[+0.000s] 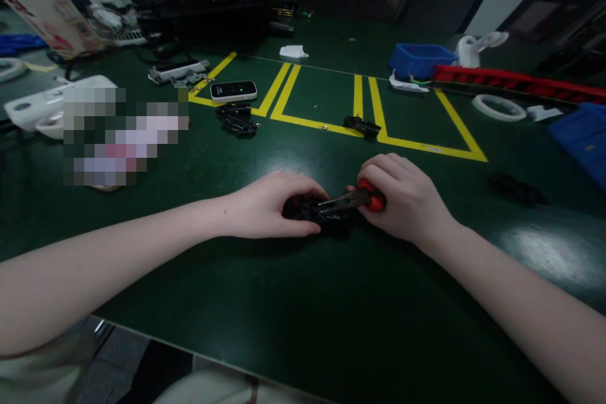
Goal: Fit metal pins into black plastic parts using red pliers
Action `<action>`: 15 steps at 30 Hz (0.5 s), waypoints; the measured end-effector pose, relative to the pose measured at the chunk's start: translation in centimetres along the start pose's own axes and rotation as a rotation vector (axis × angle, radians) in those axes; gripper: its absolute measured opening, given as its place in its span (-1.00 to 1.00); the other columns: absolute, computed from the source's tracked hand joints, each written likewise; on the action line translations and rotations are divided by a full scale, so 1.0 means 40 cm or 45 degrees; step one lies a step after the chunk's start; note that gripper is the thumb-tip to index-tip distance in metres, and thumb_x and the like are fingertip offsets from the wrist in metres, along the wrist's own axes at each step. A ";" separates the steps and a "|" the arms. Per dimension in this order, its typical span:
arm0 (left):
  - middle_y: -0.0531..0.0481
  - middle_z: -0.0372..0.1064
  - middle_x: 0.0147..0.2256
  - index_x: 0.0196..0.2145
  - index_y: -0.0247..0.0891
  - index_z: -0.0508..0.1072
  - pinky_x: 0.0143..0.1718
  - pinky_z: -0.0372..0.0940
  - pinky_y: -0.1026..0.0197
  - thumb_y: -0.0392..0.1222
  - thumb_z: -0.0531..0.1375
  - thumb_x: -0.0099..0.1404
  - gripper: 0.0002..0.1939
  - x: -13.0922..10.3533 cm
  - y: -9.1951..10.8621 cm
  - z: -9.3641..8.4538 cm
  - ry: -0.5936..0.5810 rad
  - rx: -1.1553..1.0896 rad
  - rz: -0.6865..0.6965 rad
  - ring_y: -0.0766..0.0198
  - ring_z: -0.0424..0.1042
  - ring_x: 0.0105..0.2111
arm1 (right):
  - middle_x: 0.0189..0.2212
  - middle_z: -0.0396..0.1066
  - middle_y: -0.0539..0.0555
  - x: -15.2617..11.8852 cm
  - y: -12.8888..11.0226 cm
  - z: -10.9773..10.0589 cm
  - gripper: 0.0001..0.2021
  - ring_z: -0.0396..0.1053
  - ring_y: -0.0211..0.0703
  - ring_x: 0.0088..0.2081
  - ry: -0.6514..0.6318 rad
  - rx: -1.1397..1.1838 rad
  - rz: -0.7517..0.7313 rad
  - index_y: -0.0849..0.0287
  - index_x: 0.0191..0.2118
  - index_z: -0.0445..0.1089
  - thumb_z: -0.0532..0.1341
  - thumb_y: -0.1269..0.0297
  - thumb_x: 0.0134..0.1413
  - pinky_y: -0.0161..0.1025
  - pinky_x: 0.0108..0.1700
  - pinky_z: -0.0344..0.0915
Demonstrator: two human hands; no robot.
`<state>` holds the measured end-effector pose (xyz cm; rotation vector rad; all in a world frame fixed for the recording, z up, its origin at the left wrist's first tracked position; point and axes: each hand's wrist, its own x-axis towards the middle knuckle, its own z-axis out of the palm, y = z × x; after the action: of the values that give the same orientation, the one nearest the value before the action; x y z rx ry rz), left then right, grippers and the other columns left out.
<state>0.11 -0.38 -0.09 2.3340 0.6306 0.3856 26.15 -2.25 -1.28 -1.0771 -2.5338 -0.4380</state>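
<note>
My left hand [279, 205] is closed round a small black part [307, 209], thumb in front and fingers behind. My right hand [402, 199] grips a pair of red-handled pliers [372, 196]. The long metal jaws of the pliers reach left and meet the black part between my hands, low over the green table [265, 278]. What the jaw tips touch is too dark to make out. My right palm and fingers hide most of the pliers' handles.
Other black parts lie at the yellow tape: a left cluster [237, 120] and one in the middle [363, 127]. Another black part [516, 189] rests at right. Behind are a white-edged black device [233, 91], a blue bin [420, 60], a red strip [516, 83] and a tape roll [499, 107].
</note>
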 end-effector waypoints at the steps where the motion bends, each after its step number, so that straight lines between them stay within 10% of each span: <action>1: 0.02 0.50 -0.11 0.03 -0.24 0.45 -0.08 0.27 0.18 -0.09 0.30 0.28 -0.62 0.000 0.000 0.001 -0.002 0.011 0.009 0.24 0.44 -0.13 | -0.29 0.37 0.17 0.001 0.000 0.000 -0.90 0.27 -0.08 -0.28 -0.011 -0.012 -0.018 0.22 -0.28 0.28 0.22 0.35 0.11 -0.16 -0.28 0.29; 15: 0.01 0.49 -0.10 0.05 -0.28 0.44 -0.05 0.26 0.20 -0.15 0.31 0.27 -0.59 0.000 -0.001 -0.002 -0.011 0.032 0.042 0.26 0.43 -0.11 | -0.36 0.37 0.15 0.007 -0.011 -0.010 -0.97 0.22 -0.06 -0.31 -0.092 -0.152 -0.091 0.20 -0.33 0.31 0.19 0.39 0.10 -0.16 -0.30 0.21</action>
<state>0.05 -0.31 -0.05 2.3715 0.5967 0.3842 25.71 -2.52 -0.87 -1.0639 -2.6453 -0.5862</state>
